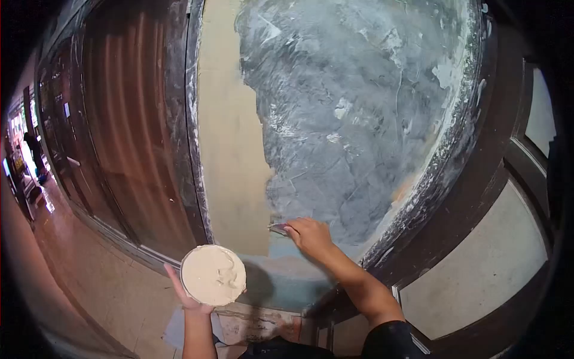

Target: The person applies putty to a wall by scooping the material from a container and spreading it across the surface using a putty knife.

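Observation:
A round container (210, 276) full of smooth cream-coloured paste rests in my left hand (186, 296), which cups it from below and from the left side. My right hand (308, 237) is closed round a small flat tool (278, 228), whose thin blade meets the wall at the lower right edge of a cream-coated strip (233, 155). To the right of that strip, the wall surface (353, 131) is mottled grey with whitish smears.
Dark framed glass panels (125, 119) with a reddish curtain behind stand on the left. A dark wooden door with pale panels (478, 257) is on the right. Tiled floor (119, 287) lies at lower left; a distant figure (37, 154) shows beyond.

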{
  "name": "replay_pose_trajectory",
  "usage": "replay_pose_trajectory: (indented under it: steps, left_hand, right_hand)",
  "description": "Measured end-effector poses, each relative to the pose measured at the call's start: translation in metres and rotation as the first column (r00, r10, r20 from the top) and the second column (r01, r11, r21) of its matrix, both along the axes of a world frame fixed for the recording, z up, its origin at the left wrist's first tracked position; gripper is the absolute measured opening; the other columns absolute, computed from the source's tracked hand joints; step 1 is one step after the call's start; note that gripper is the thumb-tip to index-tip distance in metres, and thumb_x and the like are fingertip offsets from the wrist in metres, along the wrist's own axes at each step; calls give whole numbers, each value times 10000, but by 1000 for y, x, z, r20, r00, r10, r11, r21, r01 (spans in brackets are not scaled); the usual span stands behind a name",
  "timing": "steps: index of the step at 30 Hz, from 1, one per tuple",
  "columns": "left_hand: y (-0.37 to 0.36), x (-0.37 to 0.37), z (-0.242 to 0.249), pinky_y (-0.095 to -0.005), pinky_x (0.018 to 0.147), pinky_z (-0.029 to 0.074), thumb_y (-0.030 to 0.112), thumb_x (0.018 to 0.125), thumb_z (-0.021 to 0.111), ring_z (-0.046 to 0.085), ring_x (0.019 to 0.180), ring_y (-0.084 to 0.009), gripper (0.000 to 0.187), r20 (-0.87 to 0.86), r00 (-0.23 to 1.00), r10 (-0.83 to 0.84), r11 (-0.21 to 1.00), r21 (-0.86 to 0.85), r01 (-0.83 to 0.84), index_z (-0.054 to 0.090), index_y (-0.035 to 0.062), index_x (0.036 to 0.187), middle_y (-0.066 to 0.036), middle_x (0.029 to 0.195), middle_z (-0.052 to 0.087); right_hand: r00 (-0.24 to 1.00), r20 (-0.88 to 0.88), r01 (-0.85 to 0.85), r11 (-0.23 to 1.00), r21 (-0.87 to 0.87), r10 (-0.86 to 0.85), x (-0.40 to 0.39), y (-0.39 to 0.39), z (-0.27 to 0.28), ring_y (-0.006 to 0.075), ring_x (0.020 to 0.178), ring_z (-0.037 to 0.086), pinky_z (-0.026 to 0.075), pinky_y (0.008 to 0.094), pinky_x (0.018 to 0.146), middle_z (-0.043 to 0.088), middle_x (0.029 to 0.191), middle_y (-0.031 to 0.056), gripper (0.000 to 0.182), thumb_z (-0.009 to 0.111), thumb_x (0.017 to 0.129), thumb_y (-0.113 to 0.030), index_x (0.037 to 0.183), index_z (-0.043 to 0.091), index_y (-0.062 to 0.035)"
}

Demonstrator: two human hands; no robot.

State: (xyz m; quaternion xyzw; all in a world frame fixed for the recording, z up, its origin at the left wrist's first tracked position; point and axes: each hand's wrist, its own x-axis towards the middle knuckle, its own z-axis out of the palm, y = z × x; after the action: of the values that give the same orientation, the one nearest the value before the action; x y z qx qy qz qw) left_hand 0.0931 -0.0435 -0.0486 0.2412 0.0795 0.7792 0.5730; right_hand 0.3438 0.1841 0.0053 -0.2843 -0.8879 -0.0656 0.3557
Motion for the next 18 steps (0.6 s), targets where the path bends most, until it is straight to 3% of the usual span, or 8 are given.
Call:
replay_pose_trajectory:
  steps: [3, 4, 7, 9, 13, 14, 15, 18]
  left_hand:
    - [0, -9, -5, -747, 997, 498, 907, 931, 296, 572, 1331, -457, 1049, -12, 1000, -22, 1000, -3, 22, 503, 76, 1537, -187, 1539, 541]
    - [1, -9, -5, -740, 990, 507, 907, 929, 304, 581, 1321, -451, 1044, 40, 996, 77, 992, -107, -73, 513, 79, 1530, -179, 1532, 551]
    - [4, -12, -4, -720, 989, 520, 903, 932, 310, 590, 1312, -443, 1034, 130, 986, 101, 984, -160, -80, 523, 81, 1523, -172, 1523, 561]
    - [5, -15, -5, -702, 1008, 518, 903, 932, 310, 589, 1316, -437, 1036, 91, 991, 98, 987, -133, -85, 526, 77, 1520, -171, 1520, 565]
    - [4, -13, 2, -625, 1072, 511, 899, 939, 307, 590, 1325, -407, 1038, -11, 1000, 2, 1000, 3, -2, 537, 61, 1506, -167, 1508, 577]
    - [8, -15, -4, -610, 1077, 512, 894, 944, 303, 593, 1323, -399, 1032, 25, 999, 47, 998, -48, -46, 540, 59, 1502, -167, 1506, 578]
    - [11, -17, -8, -596, 1082, 513, 889, 950, 300, 595, 1322, -392, 1026, 59, 994, 95, 991, -100, -89, 544, 57, 1498, -167, 1504, 580]
    - [9, -17, -3, -600, 1076, 515, 883, 956, 299, 598, 1317, -390, 1018, 68, 997, 33, 999, -45, -30, 545, 54, 1494, -165, 1498, 584]
  right_hand:
    - [998, 60, 36, 999, 10, -36, -5, 10, -12, 306, 836, 715, 563, 473, 629, 740, 871, 53, 128, 700, 969, -275, 974, 724, -150]
    - [999, 5, 40, 999, 7, -40, -6, 10, -10, 308, 835, 716, 566, 469, 636, 747, 884, 54, 130, 701, 967, -271, 993, 735, -148]
    - [996, -78, 36, 999, 39, -33, -5, 9, -5, 313, 832, 717, 569, 463, 653, 760, 900, 57, 150, 708, 962, -263, 1035, 760, -143]
    - [990, -135, -37, 999, 37, 42, -5, 6, -7, 309, 830, 718, 569, 466, 653, 760, 899, 57, 144, 712, 960, -267, 1014, 763, -144]
    - [990, 74, 124, 992, -22, -122, -17, 9, -8, 316, 822, 719, 563, 451, 671, 776, 919, 69, 142, 749, 935, -260, 960, 795, -128]
    - [993, -111, 34, 999, 36, -30, -19, 14, -1, 301, 812, 721, 566, 448, 641, 772, 895, 62, 135, 746, 944, -252, 955, 784, -123]
    - [993, -110, 35, 999, 37, -31, -18, 18, 6, 301, 812, 721, 566, 448, 641, 772, 895, 62, 135, 746, 944, -252, 955, 784, -123]
    - [979, -203, 42, 998, 45, -32, -13, -1, 34, 300, 783, 712, 569, 435, 643, 773, 891, 46, 167, 728, 959, -297, 962, 788, -141]
